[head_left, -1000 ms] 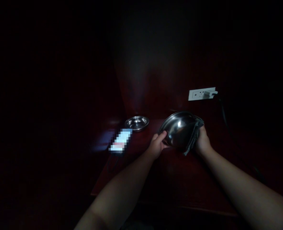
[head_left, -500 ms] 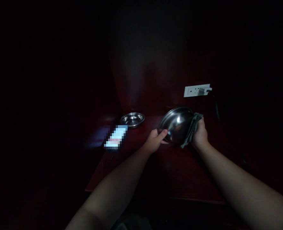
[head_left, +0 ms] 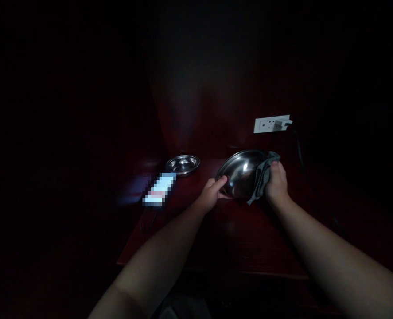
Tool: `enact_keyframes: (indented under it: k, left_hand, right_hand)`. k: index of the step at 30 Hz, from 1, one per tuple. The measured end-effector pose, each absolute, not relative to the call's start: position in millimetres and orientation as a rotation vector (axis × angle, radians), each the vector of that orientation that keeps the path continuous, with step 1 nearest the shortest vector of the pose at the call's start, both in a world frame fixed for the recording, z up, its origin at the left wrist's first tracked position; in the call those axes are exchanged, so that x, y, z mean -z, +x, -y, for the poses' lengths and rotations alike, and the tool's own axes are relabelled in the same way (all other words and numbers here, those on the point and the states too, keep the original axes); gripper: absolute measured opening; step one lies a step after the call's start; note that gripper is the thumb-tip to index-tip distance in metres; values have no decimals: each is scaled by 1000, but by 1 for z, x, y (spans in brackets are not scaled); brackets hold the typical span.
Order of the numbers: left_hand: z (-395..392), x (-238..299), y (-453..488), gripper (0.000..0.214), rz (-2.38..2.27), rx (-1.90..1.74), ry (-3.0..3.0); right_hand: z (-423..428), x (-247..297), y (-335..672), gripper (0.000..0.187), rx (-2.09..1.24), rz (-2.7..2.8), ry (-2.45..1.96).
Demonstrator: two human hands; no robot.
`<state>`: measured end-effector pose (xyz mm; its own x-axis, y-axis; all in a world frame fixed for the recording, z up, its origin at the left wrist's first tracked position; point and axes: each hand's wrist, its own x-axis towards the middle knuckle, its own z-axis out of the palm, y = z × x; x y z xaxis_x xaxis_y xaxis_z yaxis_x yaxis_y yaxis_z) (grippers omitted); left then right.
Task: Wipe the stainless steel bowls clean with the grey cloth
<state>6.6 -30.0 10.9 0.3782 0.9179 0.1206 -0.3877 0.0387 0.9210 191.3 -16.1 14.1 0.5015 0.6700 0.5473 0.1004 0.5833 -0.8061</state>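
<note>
A shiny steel bowl (head_left: 241, 175) is tilted on its side above the table, its rounded outside facing me. My left hand (head_left: 213, 193) grips its left edge, thumb on the outer wall and fingers underneath. On the other side my right hand (head_left: 277, 180) is closed on a grey-green cloth (head_left: 262, 178), which lies against the bowl's right side. The right fingertips are partly hidden behind the cloth. A second, shallower steel bowl (head_left: 183, 171) stands upright on the table, left of the held one.
A lit phone (head_left: 159, 190) with a blurred screen lies at the left, a cable near its lower end. The dark red table (head_left: 236, 248) has its front edge near me. On the back wall is a white socket (head_left: 271, 124) with a plug and a black cord (head_left: 299, 148).
More of the cloth now shows beside my right hand, and the right thumb has come into sight over it. The bowl stays in my left hand, tilted much as before.
</note>
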Motion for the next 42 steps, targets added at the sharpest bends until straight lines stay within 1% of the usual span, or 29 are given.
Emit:
enact_keyframes:
  k: [6, 15, 25, 34, 42]
  left_hand:
    - [28, -10, 7, 46, -579, -1098, 1081]
    - [32, -13, 10, 46, -563, -1157, 1087]
    - [31, -15, 9, 46, -535, -1159, 1087]
    - [31, -14, 10, 45, -513, -1160, 1078]
    - [31, -12, 11, 45, -522, -1129, 1088]
  right_hand:
    - [14, -13, 191, 46, -397, 1013, -884]
    - [17, -15, 187, 51, -372, 943, -924]
    - [11, -10, 183, 56, -627, 736, -915]
    - [16, -15, 176, 60, -650, 646, -926]
    - [14, -14, 180, 56, -655, 652, -916]
